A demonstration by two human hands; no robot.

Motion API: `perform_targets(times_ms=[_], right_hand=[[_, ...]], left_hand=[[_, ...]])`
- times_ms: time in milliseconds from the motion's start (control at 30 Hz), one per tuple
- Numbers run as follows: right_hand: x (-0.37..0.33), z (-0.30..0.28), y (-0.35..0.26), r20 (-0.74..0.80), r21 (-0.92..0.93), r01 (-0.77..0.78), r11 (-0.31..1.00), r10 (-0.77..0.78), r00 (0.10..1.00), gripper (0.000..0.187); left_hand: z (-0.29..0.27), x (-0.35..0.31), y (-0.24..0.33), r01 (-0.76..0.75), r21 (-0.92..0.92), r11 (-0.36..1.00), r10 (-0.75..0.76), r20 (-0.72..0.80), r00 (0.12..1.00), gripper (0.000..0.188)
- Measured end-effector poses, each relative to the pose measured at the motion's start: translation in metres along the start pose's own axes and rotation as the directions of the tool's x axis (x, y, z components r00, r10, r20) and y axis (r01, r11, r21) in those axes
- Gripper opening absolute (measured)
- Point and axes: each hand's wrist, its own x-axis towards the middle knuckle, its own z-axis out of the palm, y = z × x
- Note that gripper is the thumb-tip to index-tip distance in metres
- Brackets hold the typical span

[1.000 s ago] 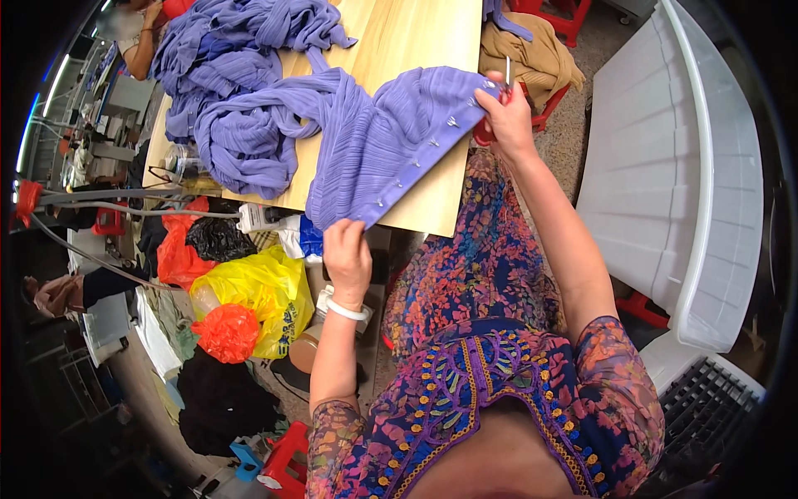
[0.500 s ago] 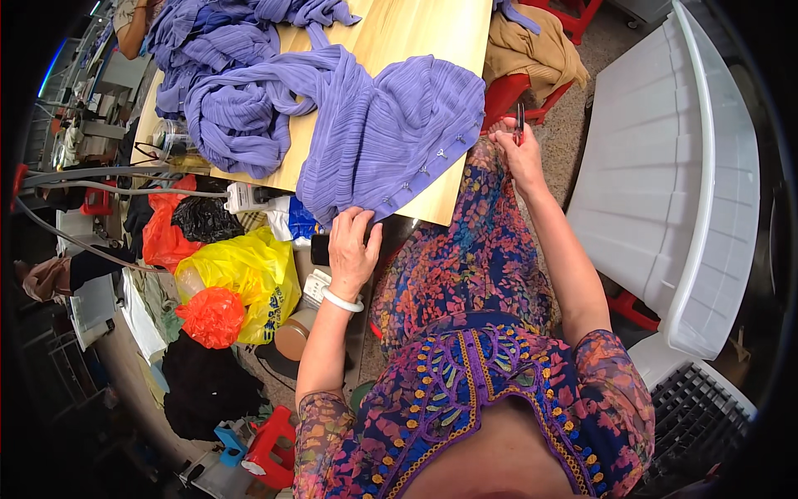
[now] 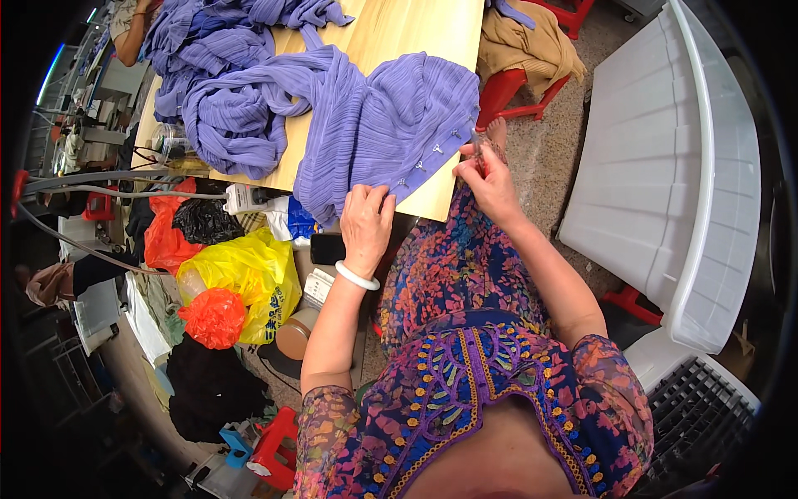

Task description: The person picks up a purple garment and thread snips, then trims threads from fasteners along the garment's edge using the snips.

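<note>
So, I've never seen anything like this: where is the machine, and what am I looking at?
There's no machine at work here, just a person's two bare hands. The view comes from a wide fisheye camera on their head, looking down, so straight edges bend near the rim. A ribbed purple garment lies on a wooden table. The left hand touches its near edge; the right hand holds a small red-handled tool, probably scissors. A large pale bin stands at right.
</note>
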Motion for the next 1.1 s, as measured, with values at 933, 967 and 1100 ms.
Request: perform_targets(times_ms=[933,967,1100], right_hand=[[-0.034,0.032,-0.024,0.593,0.255,-0.669,0.699,0.434,0.679,0.033],[-0.033,0.032,-0.024,0.606,0.276,-0.689,0.67,0.435,0.666,0.032],[-0.033,0.034,-0.022,0.63,0.296,-0.707,0.643,0.425,0.65,0.033]], left_hand=[[0.003,0.008,0.003,0.12,-0.195,0.973,-0.108,0.07,0.992,0.004],[0.004,0.007,0.003,0.181,-0.233,0.955,-0.164,0.091,0.982,0.005],[0.002,0.006,0.006,0.333,-0.297,0.895,-0.29,0.179,0.94,0.006]])
